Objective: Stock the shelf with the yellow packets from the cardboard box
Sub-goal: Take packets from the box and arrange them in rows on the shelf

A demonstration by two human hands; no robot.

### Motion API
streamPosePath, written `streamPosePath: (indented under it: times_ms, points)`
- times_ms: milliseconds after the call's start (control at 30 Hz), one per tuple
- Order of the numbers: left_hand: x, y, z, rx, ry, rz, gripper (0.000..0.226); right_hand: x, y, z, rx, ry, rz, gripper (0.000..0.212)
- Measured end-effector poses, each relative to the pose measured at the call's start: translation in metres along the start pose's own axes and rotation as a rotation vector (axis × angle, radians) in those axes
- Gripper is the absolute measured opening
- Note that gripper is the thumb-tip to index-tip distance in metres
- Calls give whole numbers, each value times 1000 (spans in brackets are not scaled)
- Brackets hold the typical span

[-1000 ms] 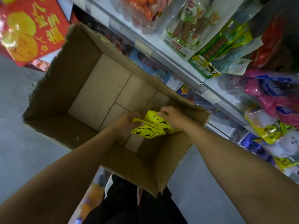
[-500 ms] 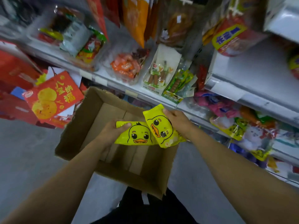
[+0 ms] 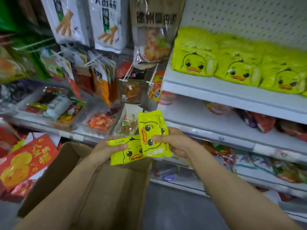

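Note:
My left hand [image 3: 106, 151] grips a yellow duck packet [image 3: 125, 151] that lies sideways above the cardboard box [image 3: 103, 185]. My right hand [image 3: 172, 141] pinches a second yellow duck packet [image 3: 152, 132], turned upright, overlapping the first. Both packets are in front of the shelves, above the box's far edge. On the white shelf [image 3: 232, 92] at the upper right stand rows of the same yellow duck packets [image 3: 239, 63]. The inside of the box is mostly hidden by my forearms.
Hanging snack bags [image 3: 106, 22] fill the upper left. Trays of snacks [image 3: 54, 107] sit on the lower left shelf. A red gift box [image 3: 25, 160] lies left of the carton. A lower white shelf [image 3: 216, 120] holds a few red packets.
Both hands lifted the two packets out of the box and up toward the shelves. My view rose from the box floor to the shelf with the duck packets.

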State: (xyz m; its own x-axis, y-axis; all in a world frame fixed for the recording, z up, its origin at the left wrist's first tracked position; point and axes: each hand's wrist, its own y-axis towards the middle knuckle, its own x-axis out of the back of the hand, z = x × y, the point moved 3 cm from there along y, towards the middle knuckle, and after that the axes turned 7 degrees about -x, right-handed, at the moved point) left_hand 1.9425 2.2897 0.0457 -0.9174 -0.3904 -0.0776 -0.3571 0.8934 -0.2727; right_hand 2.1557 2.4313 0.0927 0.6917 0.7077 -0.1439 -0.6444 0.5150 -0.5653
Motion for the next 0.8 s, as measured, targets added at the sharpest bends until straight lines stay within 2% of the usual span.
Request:
streamPosePath:
  times_ms: [67,133,200,300,500,667,800]
  points:
    - [-24,0,-17,-19,2,18,66,23,-28,14,48,1,-6,45]
    - [-50,0,-35,-56,40,61,76,49,-57,29,103,-55,-33,34]
    - [-79,-2,-56,-98,23,69,67,77,-85,45,162,-131,-93,32]
    - [-125,-4,-83,-122,-55,41,59,118,-121,69,263,-207,-166,45]
    - [-205,-10,-130,-245,-131,22,39,190,-177,105,401,-265,-254,40]
    - [-246,-13,-167,-343,-101,33,59,237,-204,136,492,-267,-341,46]
    - [-265,-9,-196,-396,-48,72,36,258,-207,165,537,-230,-373,55]
